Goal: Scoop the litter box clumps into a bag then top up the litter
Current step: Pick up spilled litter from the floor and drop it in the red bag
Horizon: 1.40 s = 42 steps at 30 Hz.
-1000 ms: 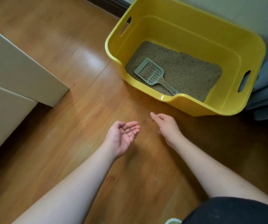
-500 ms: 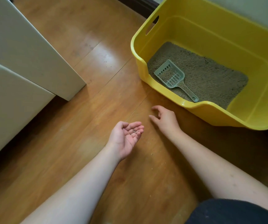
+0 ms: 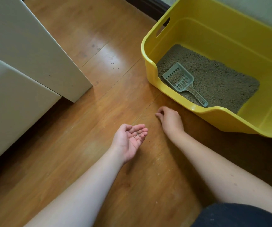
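The fingers (image 3: 141, 130) of the left hand (image 3: 128, 141) curl loosely upward around a cupped palm, which faces up and carries a few small litter grains (image 3: 137, 134) near the finger bases. The right hand (image 3: 170, 119) is palm down on the wooden floor (image 3: 86, 131), its fingers bent under with the tips drawn together against the boards; whether they pinch a grain cannot be told. Scattered crumbs of litter (image 3: 158, 159) lie on the floor between and behind the two forearms. Just beyond the right hand stands the yellow litter box (image 3: 150, 69), its near rim close to the knuckles but apart from them. Inside, grey-brown litter (image 3: 217, 79) covers the bottom, and a pale green slotted scoop (image 3: 179, 79) lies flat on it, with its handle pointing toward the near rim. A white cabinet (image 3: 25, 51) stands to the left.
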{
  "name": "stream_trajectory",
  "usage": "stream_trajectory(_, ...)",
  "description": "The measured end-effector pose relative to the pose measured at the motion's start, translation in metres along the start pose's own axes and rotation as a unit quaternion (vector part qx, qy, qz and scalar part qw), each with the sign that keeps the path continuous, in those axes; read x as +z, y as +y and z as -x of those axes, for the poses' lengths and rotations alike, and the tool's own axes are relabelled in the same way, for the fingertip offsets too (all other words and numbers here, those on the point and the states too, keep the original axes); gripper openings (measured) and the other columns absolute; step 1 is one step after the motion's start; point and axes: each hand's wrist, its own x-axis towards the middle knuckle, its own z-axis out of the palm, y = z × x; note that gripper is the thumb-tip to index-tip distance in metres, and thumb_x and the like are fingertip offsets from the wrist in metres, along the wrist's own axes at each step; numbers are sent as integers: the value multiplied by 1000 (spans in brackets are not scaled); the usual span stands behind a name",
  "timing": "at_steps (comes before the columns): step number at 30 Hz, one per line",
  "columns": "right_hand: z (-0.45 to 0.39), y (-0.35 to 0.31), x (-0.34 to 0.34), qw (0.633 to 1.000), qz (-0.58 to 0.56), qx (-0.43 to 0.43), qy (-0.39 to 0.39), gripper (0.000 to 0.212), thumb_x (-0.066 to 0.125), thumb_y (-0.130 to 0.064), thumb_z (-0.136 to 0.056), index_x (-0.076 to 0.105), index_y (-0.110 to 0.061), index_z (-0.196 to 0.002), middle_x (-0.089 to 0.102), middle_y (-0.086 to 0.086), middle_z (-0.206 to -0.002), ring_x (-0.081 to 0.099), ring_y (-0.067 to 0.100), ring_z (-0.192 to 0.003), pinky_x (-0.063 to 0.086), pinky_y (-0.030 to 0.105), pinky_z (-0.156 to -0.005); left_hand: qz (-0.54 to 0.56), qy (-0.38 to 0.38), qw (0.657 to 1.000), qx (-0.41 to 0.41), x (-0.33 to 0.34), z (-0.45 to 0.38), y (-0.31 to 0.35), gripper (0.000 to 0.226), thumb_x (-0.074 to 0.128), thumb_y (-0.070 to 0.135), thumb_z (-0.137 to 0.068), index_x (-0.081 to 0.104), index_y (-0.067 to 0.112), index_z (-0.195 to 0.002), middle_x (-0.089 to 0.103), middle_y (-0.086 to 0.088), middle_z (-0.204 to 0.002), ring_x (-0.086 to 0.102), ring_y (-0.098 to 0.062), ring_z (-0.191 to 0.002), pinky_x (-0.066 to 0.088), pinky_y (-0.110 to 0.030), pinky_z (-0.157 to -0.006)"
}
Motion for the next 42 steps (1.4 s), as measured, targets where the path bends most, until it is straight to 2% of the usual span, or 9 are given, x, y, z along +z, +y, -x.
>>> stream_trajectory(4,13,-8,-18,977,-196,63,-59,17,58,-29,-93,62,-16,-102,57,-7,-76,50,8,-67,39,22,-59,3,-5,1000,0,3,-3,1,42,31,14,-93,64,-10,-85,68,-19,-69,63,-23,-60,54,-23,-55)
stream_trajectory(5,19,-8,-24,929,-335,118,-107,17,60,-28,-92,60,-15,-104,52,-9,-72,46,5,-62,37,18,-54,4,-6,1000,1,4,-4,1,42,31,14,-93,64,-10,-85,68,-19,-69,63,-23,-59,54,-23,-55)
stream_trajectory(8,37,0,-39,647,-691,228,-229,11,59,-20,-88,49,-14,-89,31,-8,-59,25,3,-48,25,14,-40,10,1,1000,3,3,-8,0,41,31,15,-93,63,-10,-87,68,-19,-69,63,-23,-58,54,-23,-56)
stream_trajectory(10,49,9,-39,546,-766,220,-260,18,64,-19,-86,46,-14,-85,23,-6,-59,19,4,-48,23,15,-40,9,14,1000,0,-1,-11,-3,41,31,15,-93,63,-10,-87,68,-19,-68,63,-24,-59,54,-23,-55)
stream_trajectory(16,66,22,-38,458,-822,181,-285,28,74,-23,-80,50,-12,-87,17,-6,-62,17,6,-50,22,17,-44,-2,25,1000,-11,3,-17,-22,41,30,15,-93,62,-10,-86,68,-20,-68,61,-24,-60,53,-23,-53)
stream_trajectory(23,78,11,-52,537,-759,145,-340,19,44,-21,-98,39,-14,-81,18,-3,-61,19,8,-50,20,20,-46,-24,-1,999,-23,22,-21,-29,43,28,17,-95,61,-10,-88,68,-20,-67,60,-24,-64,53,-24,-59)
stream_trajectory(31,71,28,-43,585,-757,159,-246,22,34,-15,-94,40,-12,-73,22,2,-62,22,11,-51,18,25,-49,-26,13,999,-27,25,-21,-35,43,28,16,-95,62,-10,-87,68,-20,-67,61,-24,-61,53,-22,-54)
stream_trajectory(37,43,25,-33,768,-591,236,-70,30,41,-17,-98,50,-12,-69,28,-1,-58,24,8,-45,18,22,-45,-26,12,999,-23,21,-14,-26,43,29,15,-94,62,-11,-87,68,-20,-69,61,-24,-63,53,-22,-53)
stream_trajectory(42,19,21,-19,944,-294,141,56,22,61,-30,-90,71,-11,-94,51,-13,-53,46,4,-51,33,14,-51,-17,13,1000,-22,18,-10,-30,43,29,15,-94,63,-11,-88,67,-20,-69,62,-24,-61,54,-23,-53)
